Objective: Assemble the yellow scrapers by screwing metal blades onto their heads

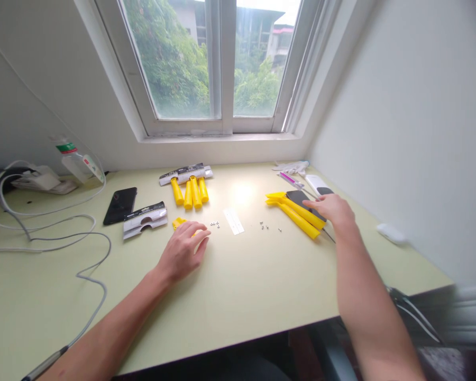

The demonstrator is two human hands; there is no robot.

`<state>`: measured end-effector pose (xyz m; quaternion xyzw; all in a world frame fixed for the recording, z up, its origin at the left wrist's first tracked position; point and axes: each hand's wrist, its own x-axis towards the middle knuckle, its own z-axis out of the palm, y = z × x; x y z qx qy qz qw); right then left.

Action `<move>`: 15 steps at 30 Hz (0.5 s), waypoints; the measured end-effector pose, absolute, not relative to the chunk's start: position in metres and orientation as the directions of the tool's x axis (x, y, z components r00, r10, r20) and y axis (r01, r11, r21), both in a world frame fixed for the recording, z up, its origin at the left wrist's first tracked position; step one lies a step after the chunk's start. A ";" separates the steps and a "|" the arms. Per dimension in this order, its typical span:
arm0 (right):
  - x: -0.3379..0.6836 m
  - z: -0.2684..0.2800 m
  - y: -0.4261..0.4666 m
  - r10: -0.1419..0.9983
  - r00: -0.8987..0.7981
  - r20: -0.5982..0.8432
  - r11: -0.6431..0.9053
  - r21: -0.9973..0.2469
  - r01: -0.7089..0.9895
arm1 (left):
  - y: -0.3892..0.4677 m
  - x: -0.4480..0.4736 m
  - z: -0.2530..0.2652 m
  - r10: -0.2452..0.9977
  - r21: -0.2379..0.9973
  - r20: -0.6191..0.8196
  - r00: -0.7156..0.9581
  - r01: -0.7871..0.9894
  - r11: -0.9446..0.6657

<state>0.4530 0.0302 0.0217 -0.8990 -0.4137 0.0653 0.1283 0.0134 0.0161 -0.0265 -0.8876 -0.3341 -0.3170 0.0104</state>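
Note:
My left hand (184, 250) rests low over the table, its fingers loosely curved and the thumb apart. Just beyond its fingers lies a small yellow plastic part (179, 222), partly covered by the hand. Several tiny metal nuts (213, 223) sit right of the fingertips. My right hand (335, 209) reaches over a dark phone (299, 198) at the right, index finger stretched out, other fingers mostly hidden. Beside it lie two long yellow plastic handles (299, 216), joined or overlapping at their far left end; whether the fingertips touch them I cannot tell.
Between my hands are white strips (233, 221) and several small screws (262, 226). Several yellow-handled pieces in card packaging (188, 172) lie at the back. To the left are a folded card sleeve (145, 219), a black phone (120, 205), cables and a bottle (75, 164).

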 end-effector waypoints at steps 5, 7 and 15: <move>0.448 0.014 0.036 0.802 0.586 -0.114 -0.595 -0.241 0.767 | 0.017 0.012 -0.027 0.589 0.194 0.569 0.573 0.603 -0.774; 0.442 0.012 0.038 0.802 0.586 -0.112 -0.596 -0.209 0.775 | 0.017 0.011 -0.026 0.593 0.195 0.569 0.570 0.607 -0.771; 0.449 0.008 0.044 0.709 0.703 -0.052 -0.699 -0.178 0.692 | 0.014 0.009 -0.022 0.607 0.224 0.578 0.545 0.609 -0.761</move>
